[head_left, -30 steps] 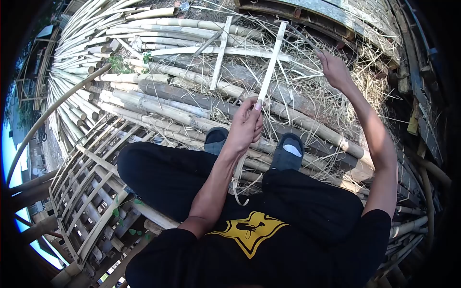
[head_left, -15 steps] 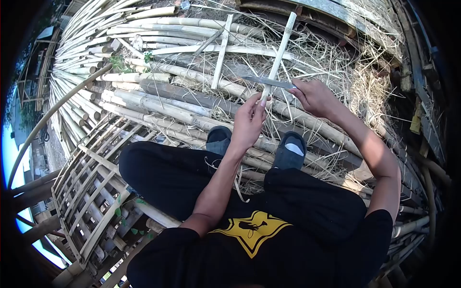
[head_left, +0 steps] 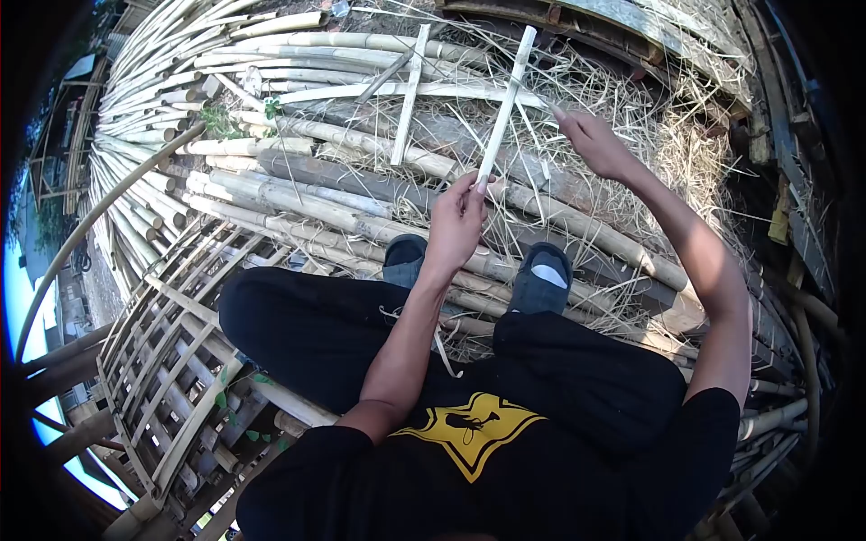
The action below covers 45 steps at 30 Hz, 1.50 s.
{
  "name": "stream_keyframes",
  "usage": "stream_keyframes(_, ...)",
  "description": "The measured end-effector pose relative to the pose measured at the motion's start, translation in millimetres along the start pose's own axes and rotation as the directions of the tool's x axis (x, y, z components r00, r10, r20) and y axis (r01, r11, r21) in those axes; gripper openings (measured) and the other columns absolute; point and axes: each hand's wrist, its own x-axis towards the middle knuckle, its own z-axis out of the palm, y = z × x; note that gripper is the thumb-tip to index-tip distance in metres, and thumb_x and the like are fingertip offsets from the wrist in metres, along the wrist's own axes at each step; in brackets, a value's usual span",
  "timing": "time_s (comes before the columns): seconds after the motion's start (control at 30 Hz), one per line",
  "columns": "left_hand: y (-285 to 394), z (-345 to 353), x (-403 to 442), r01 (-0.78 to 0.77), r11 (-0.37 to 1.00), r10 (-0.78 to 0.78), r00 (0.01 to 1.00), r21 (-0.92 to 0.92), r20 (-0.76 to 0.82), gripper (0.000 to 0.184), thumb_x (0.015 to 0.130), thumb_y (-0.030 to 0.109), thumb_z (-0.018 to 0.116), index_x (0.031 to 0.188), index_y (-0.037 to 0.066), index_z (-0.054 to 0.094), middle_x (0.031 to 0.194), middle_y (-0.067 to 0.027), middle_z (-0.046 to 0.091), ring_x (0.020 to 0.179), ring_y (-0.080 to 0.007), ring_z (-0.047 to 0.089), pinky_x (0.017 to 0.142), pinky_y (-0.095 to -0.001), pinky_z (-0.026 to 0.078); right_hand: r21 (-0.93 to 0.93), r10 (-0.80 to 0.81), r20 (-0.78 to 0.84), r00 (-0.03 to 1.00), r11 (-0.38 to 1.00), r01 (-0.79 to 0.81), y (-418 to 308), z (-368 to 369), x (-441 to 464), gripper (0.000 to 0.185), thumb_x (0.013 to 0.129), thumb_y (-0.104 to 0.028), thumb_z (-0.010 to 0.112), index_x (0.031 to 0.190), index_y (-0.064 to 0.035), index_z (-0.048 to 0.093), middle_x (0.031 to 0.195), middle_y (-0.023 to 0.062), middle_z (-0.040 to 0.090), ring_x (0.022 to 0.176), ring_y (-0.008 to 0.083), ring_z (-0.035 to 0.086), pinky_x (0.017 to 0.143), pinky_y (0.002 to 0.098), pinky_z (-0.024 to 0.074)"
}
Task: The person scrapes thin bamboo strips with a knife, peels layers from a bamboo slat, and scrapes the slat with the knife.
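My left hand (head_left: 458, 224) is closed on the lower end of a pale bamboo strip (head_left: 507, 104), which slants up and away from me. To the right of the strip, my right hand (head_left: 597, 146) is closed around a knife (head_left: 552, 107). The knife's blade is nearly edge-on and hard to make out; it appears apart from the strip. A second pale bamboo strip (head_left: 411, 95) lies on the poles, left of the one I hold.
Bamboo poles (head_left: 347, 144) cover the ground under my sandals (head_left: 541, 281). Dry shavings (head_left: 622, 99) are scattered at the right. A woven bamboo lattice (head_left: 185, 347) stands at my left. Stacked wooden boards (head_left: 595, 22) lie at the far side.
My right hand has moved up and slightly right, taking the knife off the strip it lay across. My left hand and the strip have shifted slightly left.
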Motion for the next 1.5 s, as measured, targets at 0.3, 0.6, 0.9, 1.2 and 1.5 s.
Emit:
stream_keyframes(0.3, 7, 4, -9, 0.005, 0.999, -0.007, 0.998, 0.033, 0.057, 0.025, 0.100, 0.017, 0.049, 0.113, -0.001, 0.061, 0.059, 0.0077, 0.036, 0.051, -0.0005, 0.030, 0.044, -0.0207, 0.023, -0.721, -0.357, -0.157, 0.921, 0.679, 0.140, 59, -47, 14, 0.033, 0.098, -0.040, 0.042, 0.091, -0.0075, 0.047, 0.064, 0.0158, 0.059, 0.060, 0.0366, 0.060, 0.049, 0.0453, 0.0440)
stream_keyframes(0.6, -3, -1, 3, -0.032, 0.991, 0.036, 0.999, 0.129, -0.026, 0.024, 0.098, 0.015, 0.049, 0.113, -0.001, 0.061, 0.060, 0.0051, 0.041, 0.052, -0.0020, 0.034, 0.046, -0.0224, 0.026, -0.213, -0.120, -0.141, 0.983, 0.973, 0.088, -1, 16, -2, 0.042, 0.100, -0.039, 0.038, 0.087, -0.0012, 0.051, 0.062, 0.0201, 0.054, 0.059, 0.0419, 0.054, 0.058, 0.0496, 0.0419)
stream_keyframes(0.9, 0, 7, 1, -0.061, 0.997, 0.056, 0.993, 0.052, 0.100, 0.025, 0.100, 0.017, 0.047, 0.114, 0.001, 0.059, 0.055, 0.0087, 0.034, 0.046, 0.0002, 0.029, 0.040, -0.0209, 0.021, -0.705, -0.397, -0.240, 0.886, 0.698, 0.122, 66, -50, 18, 0.042, 0.098, -0.048, 0.038, 0.091, -0.0073, 0.048, 0.062, 0.0162, 0.059, 0.059, 0.0375, 0.060, 0.050, 0.0457, 0.0472)
stream_keyframes(1.2, -11, -10, 7, 0.047, 0.999, -0.047, 0.999, 0.005, 0.013, 0.023, 0.099, 0.016, 0.048, 0.115, 0.001, 0.056, 0.053, 0.0082, 0.036, 0.042, -0.0005, 0.029, 0.037, -0.0203, 0.020, -0.252, -0.202, 0.201, 0.959, 0.935, 0.250, -37, 56, -35, 0.031, 0.101, -0.037, 0.037, 0.098, -0.0064, 0.043, 0.061, 0.0192, 0.053, 0.057, 0.0424, 0.054, 0.058, 0.0501, 0.0439)
stream_keyframes(1.5, 13, -25, -7, 0.000, 0.996, 0.003, 0.999, -0.092, 0.033, 0.024, 0.100, 0.017, 0.048, 0.114, -0.001, 0.055, 0.053, 0.0086, 0.035, 0.040, 0.0004, 0.027, 0.035, -0.0195, 0.020, -0.039, 0.415, -0.867, 0.276, 0.496, -0.867, 193, -261, -24, 0.053, 0.096, -0.041, 0.034, 0.117, 0.0009, 0.059, 0.119, 0.0243, 0.060, 0.109, 0.0417, 0.059, 0.092, 0.0484, 0.0464)
